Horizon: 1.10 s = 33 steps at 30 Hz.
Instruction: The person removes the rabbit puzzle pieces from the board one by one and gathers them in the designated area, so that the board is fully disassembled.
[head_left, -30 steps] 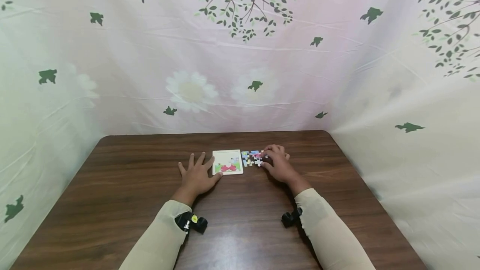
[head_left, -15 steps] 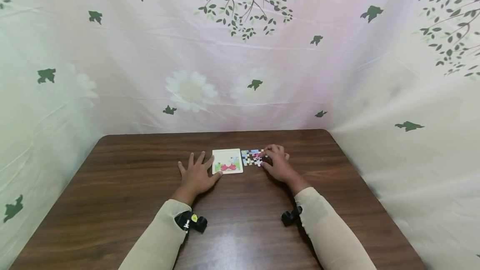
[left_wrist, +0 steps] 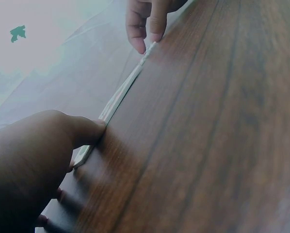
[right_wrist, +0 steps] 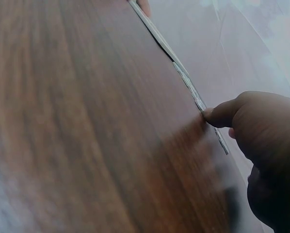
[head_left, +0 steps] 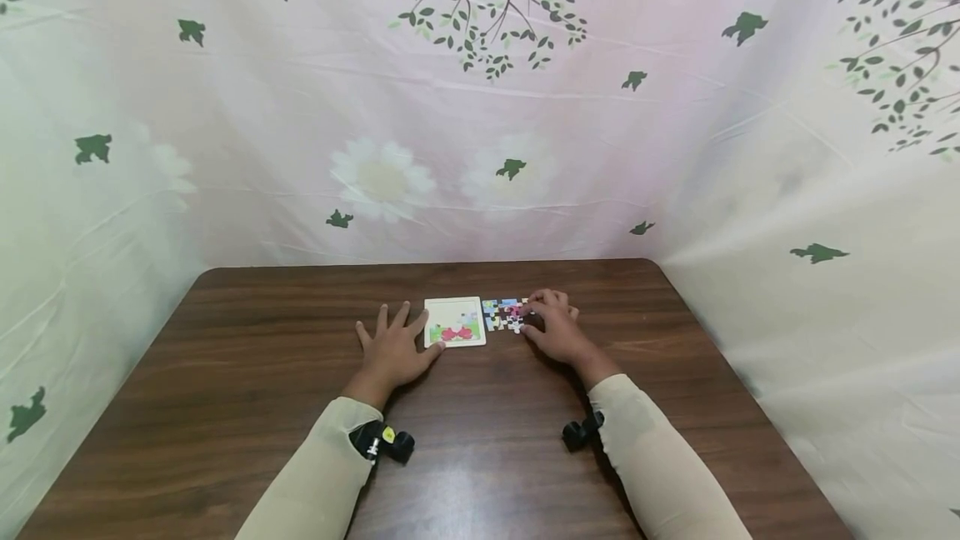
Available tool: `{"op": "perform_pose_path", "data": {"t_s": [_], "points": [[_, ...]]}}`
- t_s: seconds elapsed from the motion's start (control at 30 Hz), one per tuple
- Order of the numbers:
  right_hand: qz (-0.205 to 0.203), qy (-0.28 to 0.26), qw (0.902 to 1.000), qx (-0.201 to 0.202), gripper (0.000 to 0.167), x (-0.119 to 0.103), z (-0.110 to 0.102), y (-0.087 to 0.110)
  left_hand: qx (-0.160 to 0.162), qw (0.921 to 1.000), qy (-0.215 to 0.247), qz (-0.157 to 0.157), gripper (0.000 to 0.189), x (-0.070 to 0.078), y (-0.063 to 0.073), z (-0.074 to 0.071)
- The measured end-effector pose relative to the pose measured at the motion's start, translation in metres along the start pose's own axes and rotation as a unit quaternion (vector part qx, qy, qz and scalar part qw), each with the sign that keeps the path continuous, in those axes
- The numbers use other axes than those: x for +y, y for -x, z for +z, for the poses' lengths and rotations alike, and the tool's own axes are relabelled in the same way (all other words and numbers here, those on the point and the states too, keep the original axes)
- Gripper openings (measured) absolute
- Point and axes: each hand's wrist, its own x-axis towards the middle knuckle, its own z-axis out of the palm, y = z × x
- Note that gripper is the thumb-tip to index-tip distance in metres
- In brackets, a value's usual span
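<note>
- Head view: on a dark wooden worktop, the left hand lies flat with fingers spread, its thumb touching the 7 o'clock corner of a white puzzle board that is partly filled along its near edge.
- At the board's 3 o'clock side lies a cluster of loose puzzle pieces; the right hand rests on them, fingers bent, fingertips on the pieces.
- A floral curtain closes off the scene at 12 o'clock.
- Left wrist view: the left thumb presses the puzzle board's edge; the right hand's fingertips touch the far end.
- Right wrist view: the right thumb meets the edge of the pieces; whether it pinches one cannot be told.
</note>
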Motion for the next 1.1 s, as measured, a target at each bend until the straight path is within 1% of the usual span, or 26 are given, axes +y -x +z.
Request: {"op": "perform_pose_path", "data": {"t_s": [0.13,0.4,0.6,0.93,1.1], "points": [[0.002,0.001,1.0,-0.001,0.021,-0.0005,-0.0003,-0.0001,0.003,1.0,0.003,0.001,0.081,0.0009,0.0008,-0.0013],[0.004,0.012,0.9999,-0.003,0.019,0.0017,0.0012,0.0005,0.001,1.0,0.004,0.0,0.081,0.002,0.0026,-0.0009],[-0.002,0.011,0.9999,0.001,0.018,0.0018,0.0015,-0.0001,0.005,1.0,0.008,-0.001,0.081,0.0033,0.0033,-0.0019],[0.001,0.013,0.9999,-0.003,0.021,0.0,-0.0003,0.0,0.005,1.0,0.004,-0.003,0.081,0.0028,0.0027,-0.001],[-0.003,0.012,0.9999,0.008,0.021,-0.0019,0.0001,-0.0003,0.005,1.0,0.001,-0.005,0.081,0.0027,0.0018,-0.0002]]}}
